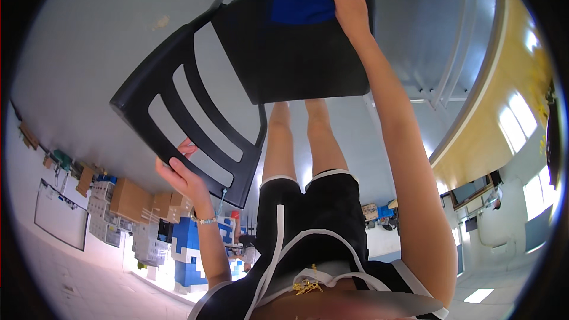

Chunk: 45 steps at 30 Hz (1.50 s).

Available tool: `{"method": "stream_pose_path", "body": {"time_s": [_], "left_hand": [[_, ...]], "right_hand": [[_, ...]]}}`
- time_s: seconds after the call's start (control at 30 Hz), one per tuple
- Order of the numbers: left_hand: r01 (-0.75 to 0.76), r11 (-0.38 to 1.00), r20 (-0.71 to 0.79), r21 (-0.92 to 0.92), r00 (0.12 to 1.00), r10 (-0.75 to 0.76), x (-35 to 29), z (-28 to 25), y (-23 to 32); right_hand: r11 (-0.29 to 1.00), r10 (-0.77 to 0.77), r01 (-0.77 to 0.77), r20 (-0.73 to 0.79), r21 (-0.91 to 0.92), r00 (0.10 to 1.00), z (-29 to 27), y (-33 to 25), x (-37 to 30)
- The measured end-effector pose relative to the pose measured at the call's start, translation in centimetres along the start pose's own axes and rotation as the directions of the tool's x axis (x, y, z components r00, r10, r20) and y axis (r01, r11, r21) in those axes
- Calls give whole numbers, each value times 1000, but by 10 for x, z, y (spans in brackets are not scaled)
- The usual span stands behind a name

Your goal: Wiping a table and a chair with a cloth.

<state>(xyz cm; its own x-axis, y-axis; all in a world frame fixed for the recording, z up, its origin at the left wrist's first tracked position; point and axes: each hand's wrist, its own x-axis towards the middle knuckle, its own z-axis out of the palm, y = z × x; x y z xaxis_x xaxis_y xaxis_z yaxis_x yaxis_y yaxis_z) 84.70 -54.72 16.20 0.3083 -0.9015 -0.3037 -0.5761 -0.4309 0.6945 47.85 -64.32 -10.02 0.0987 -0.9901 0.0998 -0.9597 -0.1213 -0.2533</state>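
A black chair (296, 62) with a flat seat and a slotted backrest (195, 136) stands in front of my legs, its backrest on the left. My left hand (182, 179) is closed around the top rail of the backrest, with fingertips showing through a slot. On the far right part of the seat lies a crumpled blue cloth (302, 0). My right hand (348, 7) rests flat over the cloth's right side, fingers stretched out and pressing it against the seat. Part of the cloth runs out of view at the top edge.
A light wooden table (468, 136) with a curved-looking edge stands on the right. Grey floor (77, 77) surrounds the chair. Cardboard boxes (128, 200) and clear bins are stacked at the left, near a blue and white block-patterned partition (188, 255). Another person appears small beside it.
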Motion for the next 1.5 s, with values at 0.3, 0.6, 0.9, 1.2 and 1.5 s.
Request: {"method": "stream_pose_path", "body": {"time_s": [0.3, 0.6, 0.9, 1.2, 1.5], "left_hand": [[-45, 978, 23, -202, 998, 51, 6, -3, -19], [-127, 960, 16, -251, 991, 135, 26, 10, -41], [805, 574, 901, -152, 351, -253, 118, -2, -98], [405, 909, 839, -99, 524, -142, 51, 47, 34], [179, 972, 855, -153, 517, 40, -63, 166, 216]], "right_hand": [[898, 360, -438, 497, 46, 790, -53, -55, -139], [643, 44, -564, 711, 518, 702, -179, -304, -164], [879, 117, -332, 519, 343, 847, -189, -379, -137], [840, 330, -470, 431, 273, 840, -231, -301, -133], [873, 428, -412, -4, 261, 904, -341, -133, -187]]}}
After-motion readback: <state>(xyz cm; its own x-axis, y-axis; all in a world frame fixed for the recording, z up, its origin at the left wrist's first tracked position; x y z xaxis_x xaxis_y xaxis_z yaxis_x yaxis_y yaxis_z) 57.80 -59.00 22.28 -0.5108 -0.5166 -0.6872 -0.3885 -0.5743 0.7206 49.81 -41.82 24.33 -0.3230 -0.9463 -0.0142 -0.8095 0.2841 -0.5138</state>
